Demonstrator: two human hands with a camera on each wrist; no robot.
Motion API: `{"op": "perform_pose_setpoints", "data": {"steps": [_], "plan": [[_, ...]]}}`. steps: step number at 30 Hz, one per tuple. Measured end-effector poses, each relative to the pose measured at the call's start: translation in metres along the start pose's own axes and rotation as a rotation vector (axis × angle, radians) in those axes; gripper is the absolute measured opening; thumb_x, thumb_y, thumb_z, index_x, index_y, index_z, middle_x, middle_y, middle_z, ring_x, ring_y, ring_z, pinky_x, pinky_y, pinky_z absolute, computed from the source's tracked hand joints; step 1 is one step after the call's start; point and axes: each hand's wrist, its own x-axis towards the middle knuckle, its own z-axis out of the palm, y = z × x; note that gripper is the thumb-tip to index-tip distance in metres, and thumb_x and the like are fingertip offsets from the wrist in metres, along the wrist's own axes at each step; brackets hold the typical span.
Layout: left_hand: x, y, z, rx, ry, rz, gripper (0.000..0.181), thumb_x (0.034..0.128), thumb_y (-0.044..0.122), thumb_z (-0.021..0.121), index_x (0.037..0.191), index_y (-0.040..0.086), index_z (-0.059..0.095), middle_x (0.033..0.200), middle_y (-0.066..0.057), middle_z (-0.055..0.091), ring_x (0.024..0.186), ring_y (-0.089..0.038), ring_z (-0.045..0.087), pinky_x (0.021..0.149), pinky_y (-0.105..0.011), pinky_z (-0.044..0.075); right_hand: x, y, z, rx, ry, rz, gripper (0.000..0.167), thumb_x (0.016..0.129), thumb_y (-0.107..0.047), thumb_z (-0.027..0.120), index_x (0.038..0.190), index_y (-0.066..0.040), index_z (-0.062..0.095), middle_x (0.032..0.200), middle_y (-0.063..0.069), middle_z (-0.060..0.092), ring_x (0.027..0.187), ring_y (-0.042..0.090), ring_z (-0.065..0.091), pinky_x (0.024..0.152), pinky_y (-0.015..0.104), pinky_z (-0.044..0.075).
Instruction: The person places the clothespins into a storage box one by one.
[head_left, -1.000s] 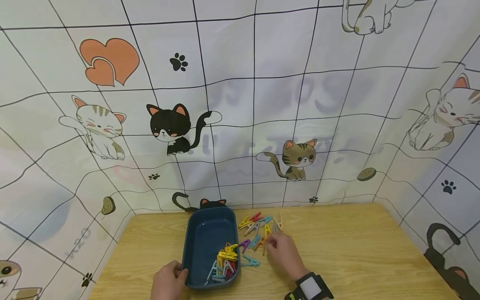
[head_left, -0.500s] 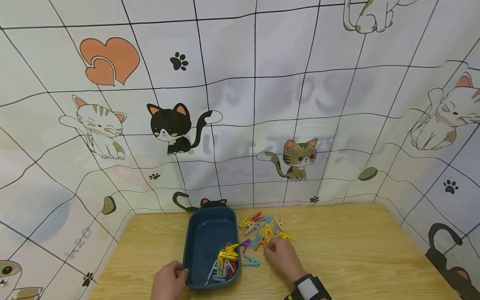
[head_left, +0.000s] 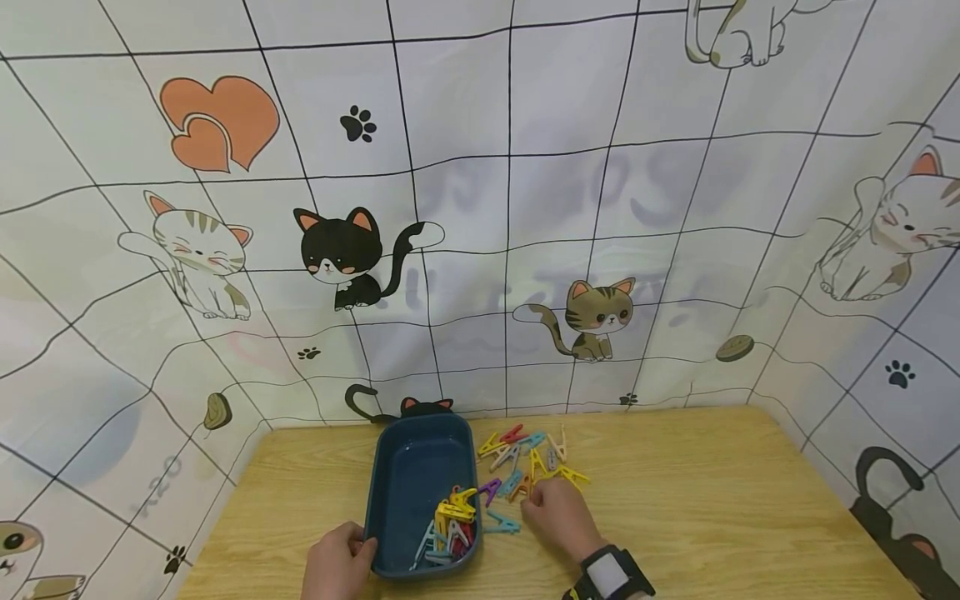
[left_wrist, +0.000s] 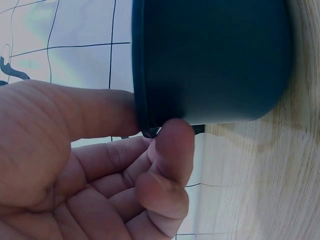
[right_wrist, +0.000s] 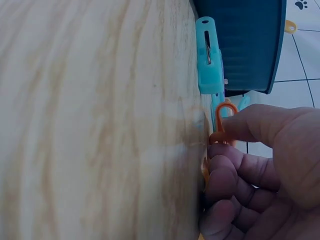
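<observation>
At lower left, grips the tub [head_left: 408, 467] with the left hand [head_left: 336, 562], probably for steadiness. At lower centre, pinches an orange clothespin [right_wrist: 219, 136] with the right hand [head_left: 561, 518].

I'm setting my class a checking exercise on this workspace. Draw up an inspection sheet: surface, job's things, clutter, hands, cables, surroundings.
Surface: flat, yellowish wood-grain tabletop; no spill seen.
Job's things: dark blue rectangular basin with a heap of multicoloured plastic spring clips at its near right corner; loose multicoloured plastic spring clips scattered right of the basin.
Clutter: nothing seen beyond the loose clips.
Left hand: grips the basin at its left side, toward the near end.
Right hand: fingers pinch an orange plastic clip; black wrist strap with a pale square worn.
Cables: nothing seen.
Surroundings: white backdrop printed with cartoon cats.
</observation>
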Motion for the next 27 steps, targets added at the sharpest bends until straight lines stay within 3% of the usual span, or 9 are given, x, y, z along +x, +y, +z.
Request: {"op": "perform_pose_setpoints", "data": {"steps": [7, 15, 27], "plan": [[0.000, 0.000, 0.001, 0.001, -0.003, -0.007, 0.010, 0.0901, 0.008, 0.072, 0.084, 0.000, 0.069, 0.066, 0.000, 0.059, 0.060, -0.016, 0.052, 0.056, -0.031, 0.043, 0.000, 0.004, 0.003, -0.025, 0.007, 0.037, 0.027, 0.084, -0.011, 0.064, 0.059, -0.016, 0.054, 0.056, -0.008, 0.042, 0.052, 0.009, 0.040, 0.052, 0.024, 0.029], [0.000, 0.000, 0.000, -0.001, -0.016, -0.015, 0.011, 0.0910, 0.008, 0.071, 0.085, 0.000, 0.069, 0.067, -0.001, 0.060, 0.060, -0.016, 0.053, 0.057, -0.031, 0.043, -0.003, 0.004, -0.002, -0.022, 0.077, 0.055, 0.016, 0.084, -0.009, 0.067, 0.068, -0.013, 0.066, 0.062, -0.005, 0.052, 0.057, 0.011, 0.046, 0.054, 0.025, 0.033], [0.001, 0.000, 0.000, 0.002, -0.018, -0.019, 0.011, 0.0917, 0.008, 0.071, 0.086, -0.001, 0.068, 0.067, -0.001, 0.059, 0.060, -0.016, 0.052, 0.057, -0.031, 0.043, -0.011, -0.022, -0.018, -0.062, 0.182, -0.169, 0.016, 0.085, -0.007, 0.072, 0.073, -0.015, 0.066, 0.066, -0.009, 0.054, 0.060, 0.003, 0.043, 0.056, 0.022, 0.039]]}}
